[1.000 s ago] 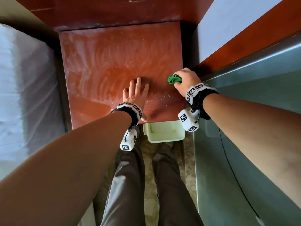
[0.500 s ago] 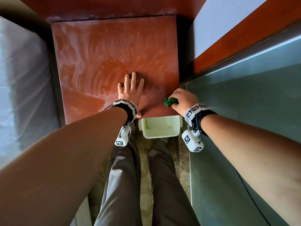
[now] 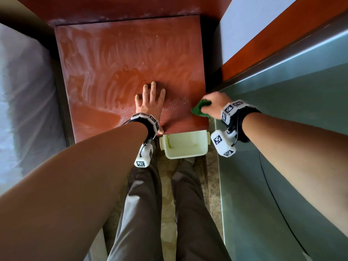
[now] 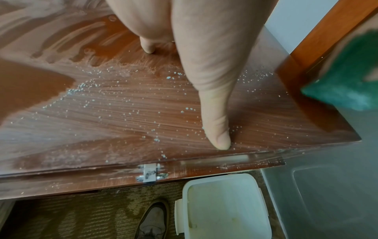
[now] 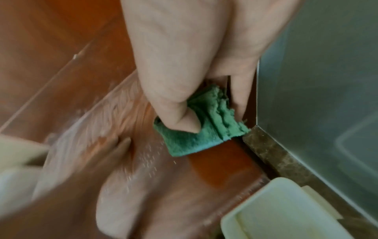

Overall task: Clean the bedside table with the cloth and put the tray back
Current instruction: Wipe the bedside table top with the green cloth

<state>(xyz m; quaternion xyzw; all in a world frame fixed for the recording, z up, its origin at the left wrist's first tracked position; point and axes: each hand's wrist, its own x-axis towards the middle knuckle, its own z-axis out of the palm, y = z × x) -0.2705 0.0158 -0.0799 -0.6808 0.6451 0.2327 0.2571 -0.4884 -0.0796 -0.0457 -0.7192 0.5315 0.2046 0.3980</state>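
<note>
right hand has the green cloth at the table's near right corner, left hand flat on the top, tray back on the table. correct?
Not the tray: the head view shows it on the floor below the table's front edge. The rest holds: right hand holds the green cloth, left hand lies flat.

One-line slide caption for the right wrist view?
Right hand grips a folded green cloth at the red-brown wooden bedside table edge.

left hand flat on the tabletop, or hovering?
Touching. The left wrist view shows the left hand with its thumb tip pressed onto the bedside table among the crumbs; the head view shows the fingers spread flat.
</note>
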